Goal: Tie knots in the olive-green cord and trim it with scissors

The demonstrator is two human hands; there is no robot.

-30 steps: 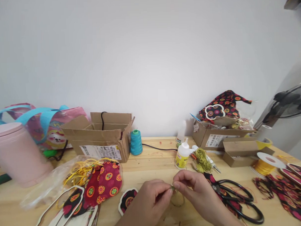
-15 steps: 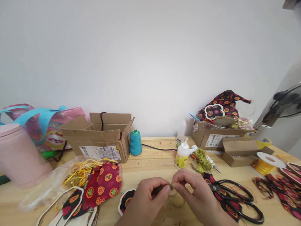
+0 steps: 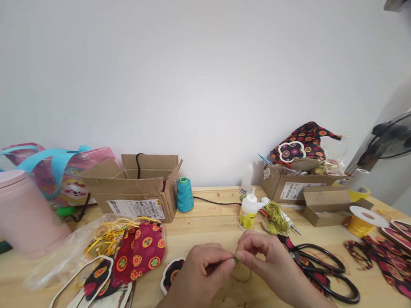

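Your left hand (image 3: 206,273) and right hand (image 3: 266,264) pinch thin green cord (image 3: 236,260); black scissors (image 3: 331,271) lie just beyond the right.

Shows dull green in the thread (image 3: 242,280) near the table's (image 3: 195,233) front edge, olive in the yarn (image 3: 276,218). Turns teal on the cone (image 3: 185,195) at the back edge, brown on the large box (image 3: 129,187). Scatters round orange, yellow and green flowers over the crimson cloth (image 3: 144,246) toward the front left corner. Goes golden yellow on the spool (image 3: 359,227) near the right edge, white with a yellow label on the bottle (image 3: 247,217), black on the scissors handles (image 3: 356,294), pale pink on the bin (image 3: 28,214) by the left edge.
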